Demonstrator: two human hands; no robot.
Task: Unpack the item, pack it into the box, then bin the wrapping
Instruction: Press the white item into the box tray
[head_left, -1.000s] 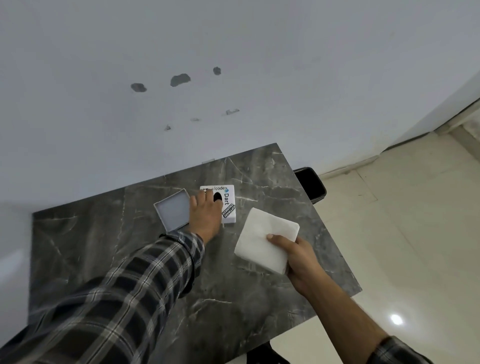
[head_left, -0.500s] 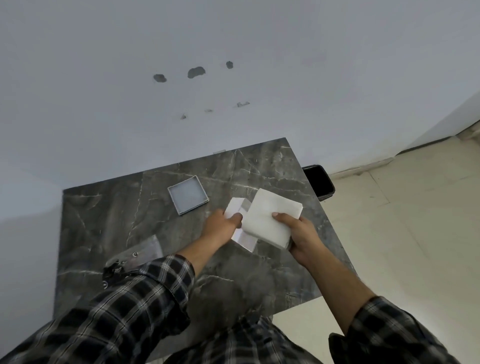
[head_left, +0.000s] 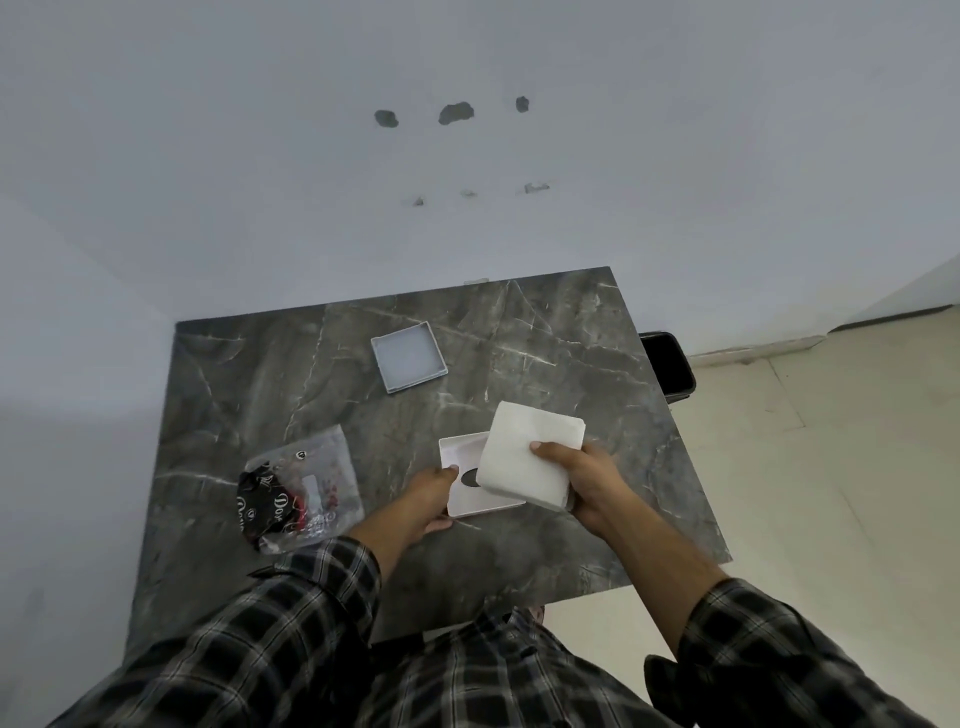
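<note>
The right hand (head_left: 587, 480) pinches a soft white folded square pad (head_left: 524, 452), tilted over the shallow white box (head_left: 470, 486) that the left hand (head_left: 428, 496) grips by its near-left edge above the dark veined marble counter (head_left: 571, 338). Both forearms reach forward in plaid sleeves. A crinkled clear wrapper (head_left: 304, 488), its black part printed "Dor", lies left; a grey square lid (head_left: 409, 356) sits farther back.
</note>
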